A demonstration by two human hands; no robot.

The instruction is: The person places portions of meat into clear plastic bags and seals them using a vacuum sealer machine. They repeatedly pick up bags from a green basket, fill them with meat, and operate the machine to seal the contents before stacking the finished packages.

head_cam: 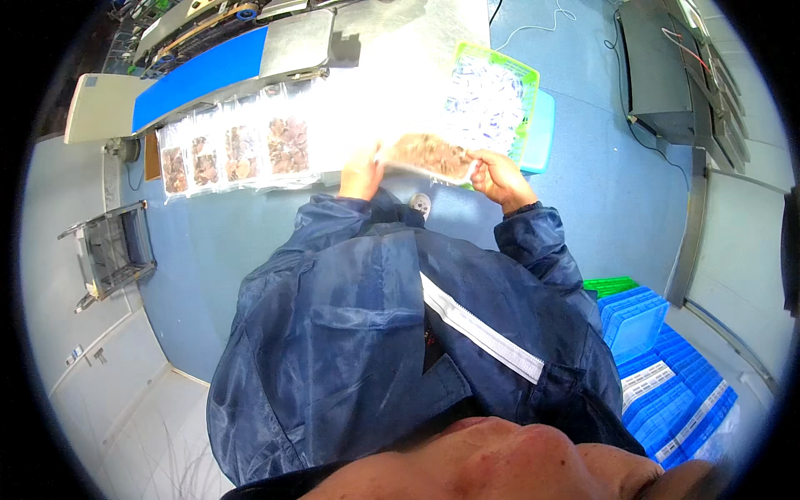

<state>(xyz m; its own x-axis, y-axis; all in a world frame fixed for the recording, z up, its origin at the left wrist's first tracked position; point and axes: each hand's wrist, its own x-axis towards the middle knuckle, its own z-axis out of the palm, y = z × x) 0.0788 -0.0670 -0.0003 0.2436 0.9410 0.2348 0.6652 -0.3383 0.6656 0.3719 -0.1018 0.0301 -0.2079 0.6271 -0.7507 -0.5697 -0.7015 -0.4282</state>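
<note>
Between my two hands is a clear plastic pouch [428, 153] with brown food pieces in it, slightly blurred. My left hand [361, 174] grips its left end, and my right hand [500, 178] pinches its right end between thumb and fingers. It hangs over the front edge of the bright metal table [375, 94]. Just beyond my right hand stands a green plastic basket [531, 81] full of small white-and-blue sachets [484, 100]. Left of my left hand, similar filled pouches [289, 144] lie in a row along the table edge, their clear upper ends pointing away.
Behind the pouches runs a machine with a blue conveyor belt [200, 78] and a steel plate [297, 44]. A light-blue bin [540, 131] sits beneath the basket. Blue crates [662, 387] are stacked at my right. A metal frame stand [119, 253] is by the left wall.
</note>
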